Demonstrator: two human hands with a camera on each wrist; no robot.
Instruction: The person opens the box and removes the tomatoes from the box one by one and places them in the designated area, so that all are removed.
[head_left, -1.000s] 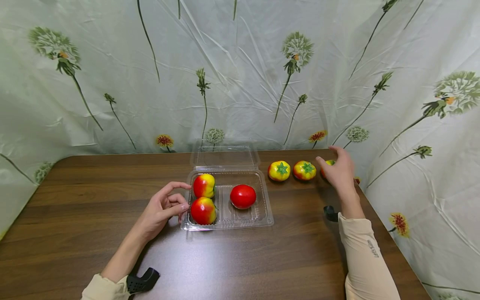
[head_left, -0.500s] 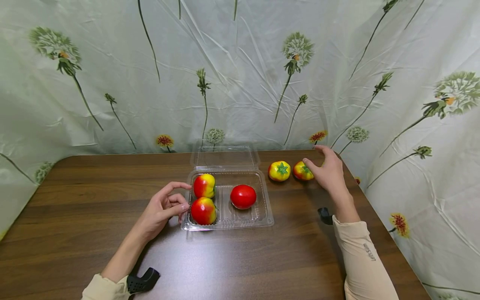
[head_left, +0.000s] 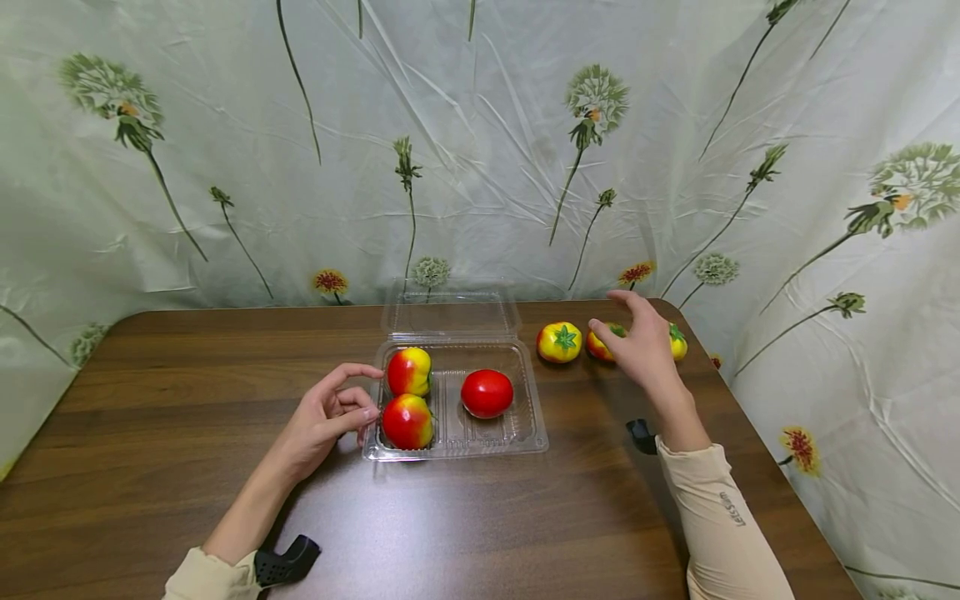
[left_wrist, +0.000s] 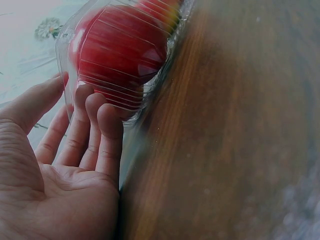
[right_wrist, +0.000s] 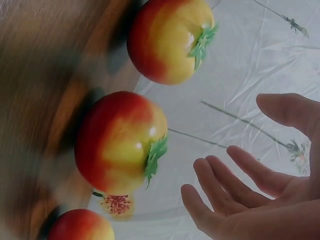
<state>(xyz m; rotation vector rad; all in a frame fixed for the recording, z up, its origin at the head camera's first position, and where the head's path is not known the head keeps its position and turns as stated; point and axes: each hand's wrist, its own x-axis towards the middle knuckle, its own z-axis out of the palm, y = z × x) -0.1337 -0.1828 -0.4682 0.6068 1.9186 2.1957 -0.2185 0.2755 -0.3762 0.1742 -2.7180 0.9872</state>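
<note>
Our left hand (head_left: 327, 418), fingers relaxed, touches one container (head_left: 480, 451) of three fruits (head_left: 487, 393). Three others (head_left: 558, 342) sit near our wide-fingered right hand (head_left: 645, 346).

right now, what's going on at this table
A person's left hand touches the left side of the open clear box. In it, two red-yellow fruits sit on the left and a red one on the right. The right hand, holding nothing, hovers by the middle fruit of three on the table, right of the box.

High head view, facing forward-down, close wrist views (all share tabletop (head_left: 525, 517))
</note>
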